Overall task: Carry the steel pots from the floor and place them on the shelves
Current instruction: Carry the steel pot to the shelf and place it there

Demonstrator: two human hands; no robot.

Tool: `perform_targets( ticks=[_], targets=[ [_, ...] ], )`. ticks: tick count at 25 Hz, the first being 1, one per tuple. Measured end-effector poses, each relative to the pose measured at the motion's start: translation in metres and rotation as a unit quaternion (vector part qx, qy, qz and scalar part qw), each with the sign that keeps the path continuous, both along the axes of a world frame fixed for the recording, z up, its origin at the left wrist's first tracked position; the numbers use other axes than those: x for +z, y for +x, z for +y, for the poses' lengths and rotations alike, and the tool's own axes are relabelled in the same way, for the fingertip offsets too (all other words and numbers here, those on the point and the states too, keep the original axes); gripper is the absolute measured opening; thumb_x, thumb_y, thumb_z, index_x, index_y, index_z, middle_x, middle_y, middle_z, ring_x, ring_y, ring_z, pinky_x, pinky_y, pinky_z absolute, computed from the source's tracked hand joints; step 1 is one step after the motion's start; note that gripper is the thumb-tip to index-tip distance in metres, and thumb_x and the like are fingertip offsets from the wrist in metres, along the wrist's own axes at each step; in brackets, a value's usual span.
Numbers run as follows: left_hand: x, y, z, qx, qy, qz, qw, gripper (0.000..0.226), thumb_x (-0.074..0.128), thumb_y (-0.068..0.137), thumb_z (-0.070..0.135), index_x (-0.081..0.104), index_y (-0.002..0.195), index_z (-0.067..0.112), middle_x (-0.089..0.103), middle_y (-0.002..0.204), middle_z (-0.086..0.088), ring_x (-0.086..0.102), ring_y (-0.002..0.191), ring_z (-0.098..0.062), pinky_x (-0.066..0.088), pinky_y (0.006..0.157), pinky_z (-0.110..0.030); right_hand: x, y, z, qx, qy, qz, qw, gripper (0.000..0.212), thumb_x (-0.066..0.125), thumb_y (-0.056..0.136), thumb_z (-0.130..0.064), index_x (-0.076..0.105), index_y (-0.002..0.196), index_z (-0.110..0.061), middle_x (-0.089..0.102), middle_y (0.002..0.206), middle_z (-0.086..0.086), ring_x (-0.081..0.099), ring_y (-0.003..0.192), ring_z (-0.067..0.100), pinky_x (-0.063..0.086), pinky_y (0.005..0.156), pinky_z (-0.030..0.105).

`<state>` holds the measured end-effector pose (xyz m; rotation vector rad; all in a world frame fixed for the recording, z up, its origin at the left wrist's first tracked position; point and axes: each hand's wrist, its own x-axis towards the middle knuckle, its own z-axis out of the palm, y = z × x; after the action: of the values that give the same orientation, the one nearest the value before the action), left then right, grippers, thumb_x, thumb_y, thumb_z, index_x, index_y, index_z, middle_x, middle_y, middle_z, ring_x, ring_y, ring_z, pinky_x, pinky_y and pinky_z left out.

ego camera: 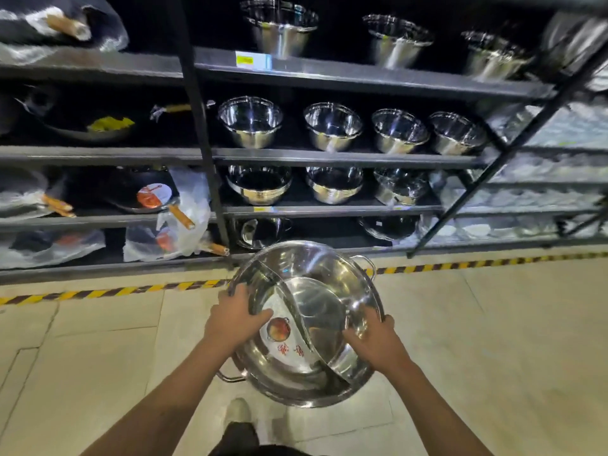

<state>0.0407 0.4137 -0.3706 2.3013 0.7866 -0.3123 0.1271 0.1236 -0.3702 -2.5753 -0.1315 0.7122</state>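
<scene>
A wide, shallow steel pot (pixel 316 284) with a curved divider, a red sticker inside and two loop handles is held above the floor in front of the shelves. My left hand (pixel 235 319) grips its left rim, thumb inside. My right hand (pixel 375 340) grips the right rim, thumb over the edge. The dark metal shelves (pixel 329 158) stand just beyond, holding several shiny steel pots, such as one (pixel 250 121) on the second level. On the bottom level lies another divided pot (pixel 260 232).
Bagged woks with wooden handles (pixel 144 195) fill the left shelf bay. A yellow-black tape line (pixel 108 291) runs along the tiled floor before the shelves. A slanted black brace (pixel 493 166) crosses the right bay. My shoe (pixel 238 413) shows below.
</scene>
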Motion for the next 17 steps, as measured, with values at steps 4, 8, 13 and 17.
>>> perform_targets(
  ticks=[4, 8, 13, 17],
  targets=[
    [-0.001, 0.07, 0.021, -0.054, -0.001, -0.008, 0.998, 0.07, 0.064, 0.072, 0.068, 0.044, 0.125, 0.027, 0.047, 0.128, -0.014, 0.055, 0.111, -0.039, 0.05, 0.087, -0.042, 0.0, 0.032, 0.012, -0.049, -0.001, -0.007, 0.999, 0.063, 0.063, 0.082, -0.055, 0.038, 0.137, -0.034, 0.035, 0.113, 0.005, 0.056, 0.093, 0.03, 0.048, 0.089, 0.04],
    [-0.007, 0.133, 0.019, -0.095, 0.004, 0.017, 0.995, 0.071, 0.064, 0.072, 0.068, 0.043, 0.127, 0.029, 0.045, 0.128, -0.014, 0.054, 0.112, -0.039, 0.048, 0.085, -0.042, -0.008, 0.071, 0.006, -0.091, 0.012, 0.006, 0.996, 0.059, 0.064, 0.083, -0.053, 0.039, 0.134, -0.035, 0.036, 0.117, 0.007, 0.059, 0.091, 0.03, 0.053, 0.09, 0.04],
    [-0.038, 0.199, -0.007, -0.106, -0.028, 0.05, 0.993, 0.065, 0.065, 0.073, 0.066, 0.045, 0.121, 0.027, 0.05, 0.122, -0.014, 0.057, 0.107, -0.034, 0.05, 0.088, -0.041, -0.038, 0.145, -0.028, -0.092, 0.008, 0.024, 0.995, 0.057, 0.063, 0.083, -0.052, 0.041, 0.131, -0.032, 0.042, 0.117, 0.009, 0.058, 0.092, 0.029, 0.052, 0.085, 0.037],
    [-0.055, 0.266, -0.046, -0.068, -0.02, 0.084, 0.994, 0.063, 0.065, 0.078, 0.061, 0.045, 0.125, 0.024, 0.05, 0.123, -0.018, 0.056, 0.111, -0.038, 0.049, 0.093, -0.044, -0.065, 0.236, -0.067, -0.056, 0.028, 0.046, 0.997, 0.059, 0.064, 0.085, -0.049, 0.041, 0.135, -0.028, 0.049, 0.119, 0.017, 0.051, 0.113, 0.034, 0.044, 0.086, 0.035]
  ],
)
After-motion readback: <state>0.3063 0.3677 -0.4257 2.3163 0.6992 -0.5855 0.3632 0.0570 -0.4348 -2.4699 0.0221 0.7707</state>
